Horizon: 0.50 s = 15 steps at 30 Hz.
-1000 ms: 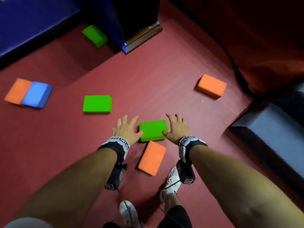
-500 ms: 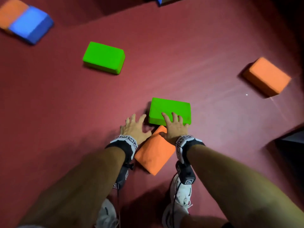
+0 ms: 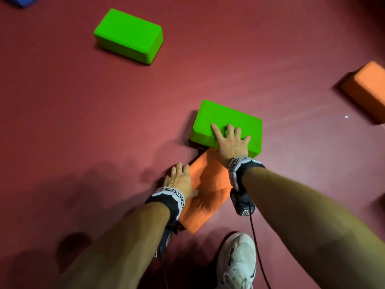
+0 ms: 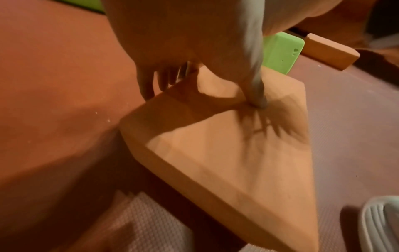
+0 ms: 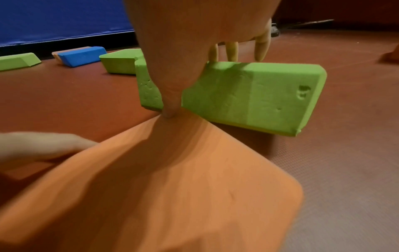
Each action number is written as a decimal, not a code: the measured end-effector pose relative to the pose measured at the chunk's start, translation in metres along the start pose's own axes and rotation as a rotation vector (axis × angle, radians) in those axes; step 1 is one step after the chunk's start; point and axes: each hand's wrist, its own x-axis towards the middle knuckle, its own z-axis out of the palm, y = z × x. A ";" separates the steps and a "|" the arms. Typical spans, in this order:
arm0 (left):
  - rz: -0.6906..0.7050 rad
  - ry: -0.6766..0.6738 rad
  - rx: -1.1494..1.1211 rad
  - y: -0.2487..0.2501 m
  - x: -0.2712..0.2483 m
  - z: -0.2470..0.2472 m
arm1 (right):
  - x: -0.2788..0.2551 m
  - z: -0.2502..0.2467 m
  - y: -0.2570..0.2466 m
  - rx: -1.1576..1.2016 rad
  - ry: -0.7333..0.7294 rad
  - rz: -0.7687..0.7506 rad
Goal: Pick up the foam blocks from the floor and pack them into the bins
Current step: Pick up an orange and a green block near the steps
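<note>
A green foam block (image 3: 227, 122) lies on the red floor, its near edge over the corner of an orange foam block (image 3: 208, 190). My right hand (image 3: 230, 139) grips the green block. Its fingers (image 5: 232, 51) reach over the top and its thumb (image 5: 170, 102) lies against the near side. My left hand (image 3: 180, 181) grips the orange block (image 4: 215, 145), thumb (image 4: 255, 92) pressed on top and fingers (image 4: 149, 85) curled down over the left edge. In the right wrist view the green block (image 5: 248, 95) sits tilted.
A second green block (image 3: 128, 35) lies farther off to the left, and another orange block (image 3: 366, 90) at the right edge. A blue block (image 5: 79, 55) and one more green block (image 5: 17, 62) lie by a blue wall pad (image 5: 64, 20). My white shoe (image 3: 237, 261) stands close behind the orange block.
My right hand slid farther onto the green block and closed on it. My left hand moved from the floor beside the blocks onto the orange block's left edge. The head came lower and closer.
</note>
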 end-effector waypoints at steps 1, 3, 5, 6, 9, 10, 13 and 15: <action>0.000 0.021 -0.028 0.000 0.001 0.002 | 0.003 0.000 0.002 0.019 -0.021 0.016; -0.001 0.040 -0.077 0.001 0.003 0.002 | 0.007 0.003 0.008 0.083 -0.115 0.037; -0.015 0.026 -0.125 0.005 0.001 0.000 | 0.007 0.002 0.011 0.151 -0.214 -0.029; -0.019 0.027 -0.138 0.007 -0.002 -0.001 | 0.007 0.002 0.012 0.165 -0.217 -0.069; -0.011 0.041 -0.118 0.011 -0.012 -0.003 | 0.007 -0.006 0.013 0.178 -0.237 -0.073; 0.002 0.048 -0.097 0.011 -0.014 -0.006 | 0.010 -0.010 0.015 0.197 -0.253 -0.045; -0.007 0.112 -0.043 0.003 -0.019 -0.021 | 0.020 -0.023 0.020 0.259 -0.261 -0.020; -0.074 0.197 -0.045 -0.010 -0.021 -0.034 | 0.024 -0.032 0.020 0.263 -0.281 -0.021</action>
